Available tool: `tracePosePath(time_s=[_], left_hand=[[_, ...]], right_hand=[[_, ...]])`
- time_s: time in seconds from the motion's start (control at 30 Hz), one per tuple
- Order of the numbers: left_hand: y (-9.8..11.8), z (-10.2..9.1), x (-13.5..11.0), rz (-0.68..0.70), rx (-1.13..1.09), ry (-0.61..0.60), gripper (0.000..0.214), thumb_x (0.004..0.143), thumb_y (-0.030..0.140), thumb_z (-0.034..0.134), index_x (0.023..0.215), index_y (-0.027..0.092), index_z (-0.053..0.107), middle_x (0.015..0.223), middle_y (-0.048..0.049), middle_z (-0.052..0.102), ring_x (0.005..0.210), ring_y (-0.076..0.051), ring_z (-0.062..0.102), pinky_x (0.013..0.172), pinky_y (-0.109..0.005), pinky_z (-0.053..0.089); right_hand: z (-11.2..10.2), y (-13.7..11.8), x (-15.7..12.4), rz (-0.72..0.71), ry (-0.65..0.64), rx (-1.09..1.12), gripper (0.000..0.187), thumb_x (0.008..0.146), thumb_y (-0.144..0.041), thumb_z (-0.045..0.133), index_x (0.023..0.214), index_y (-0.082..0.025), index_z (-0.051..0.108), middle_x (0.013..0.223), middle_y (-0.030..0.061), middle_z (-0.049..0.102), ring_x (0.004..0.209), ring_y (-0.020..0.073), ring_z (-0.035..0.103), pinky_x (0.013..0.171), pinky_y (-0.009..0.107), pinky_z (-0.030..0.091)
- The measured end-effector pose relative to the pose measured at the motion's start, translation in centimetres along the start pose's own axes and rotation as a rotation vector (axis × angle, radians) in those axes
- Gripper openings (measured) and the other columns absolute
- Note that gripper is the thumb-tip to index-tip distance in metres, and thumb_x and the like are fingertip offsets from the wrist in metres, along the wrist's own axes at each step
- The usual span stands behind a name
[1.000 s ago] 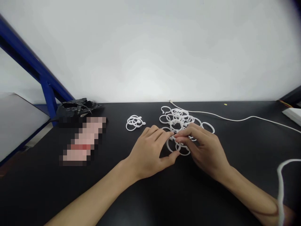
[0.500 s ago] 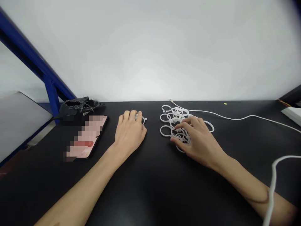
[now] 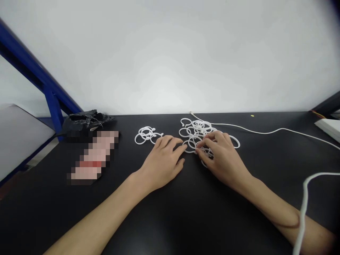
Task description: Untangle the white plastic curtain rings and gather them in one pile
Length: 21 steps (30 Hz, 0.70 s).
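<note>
A tangled pile of white plastic rings (image 3: pixel 198 127), some with small knobbed ends, lies on the black table. My right hand (image 3: pixel 225 157) is over its near right side, thumb and index fingertips pinched on one of the rings (image 3: pixel 189 146). Just left of the pile, my left hand (image 3: pixel 164 161) has its fingers apart and holds nothing; its index fingertip is close to that ring's left edge. A smaller group of similar rings (image 3: pixel 145 132) rests beyond and left of my left hand, one of them partly behind its fingers.
A phone with a blurred-out screen (image 3: pixel 95 154) lies at the left, before a crumpled black plastic bag (image 3: pixel 87 120). A white cable (image 3: pixel 255 131) runs rightward along the back. Another white cord (image 3: pixel 304 209) crosses over my right forearm. A white wall stands behind.
My left hand has moved right, from over the small group of rings to beside the pile, uncovering that group. My right thumb and index finger have closed together on a ring.
</note>
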State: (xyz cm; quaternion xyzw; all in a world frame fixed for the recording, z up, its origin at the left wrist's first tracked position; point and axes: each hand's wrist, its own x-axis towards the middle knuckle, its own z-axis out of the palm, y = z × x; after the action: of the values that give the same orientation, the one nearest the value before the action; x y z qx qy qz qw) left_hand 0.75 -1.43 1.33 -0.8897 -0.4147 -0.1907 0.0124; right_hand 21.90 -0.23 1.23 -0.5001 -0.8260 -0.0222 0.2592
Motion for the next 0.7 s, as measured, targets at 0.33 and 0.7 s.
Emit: tracePosePath(time_s=[0.33,0.7], left_hand=[[-0.1,-0.2,0.1,-0.012,-0.003,0.135,0.051,0.095,0.032,0.051,0.141,0.012,0.041,0.131,-0.0133,0.056,0.118,-0.027,0.049,0.104,-0.045,0.038],[-0.3,-0.1,0.1,-0.020,-0.116,0.185,0.047,0.091,0.042,0.059,0.128,0.015,0.050,0.119,-0.0093,0.064,0.110,-0.025,0.056,0.102,-0.046,0.040]], right_hand=[[-0.8,-1.0,0.0,-0.179,0.009,0.088,0.015,0.095,-0.019,0.051,0.101,-0.023,0.065,0.091,0.0060,0.067,0.086,0.0218,0.056,0.077,0.036,0.050],[-1.2,-1.3,0.2,-0.229,0.115,0.210,0.017,0.093,-0.013,0.055,0.106,-0.023,0.059,0.092,0.0035,0.069,0.087,0.0182,0.057,0.078,0.033,0.051]])
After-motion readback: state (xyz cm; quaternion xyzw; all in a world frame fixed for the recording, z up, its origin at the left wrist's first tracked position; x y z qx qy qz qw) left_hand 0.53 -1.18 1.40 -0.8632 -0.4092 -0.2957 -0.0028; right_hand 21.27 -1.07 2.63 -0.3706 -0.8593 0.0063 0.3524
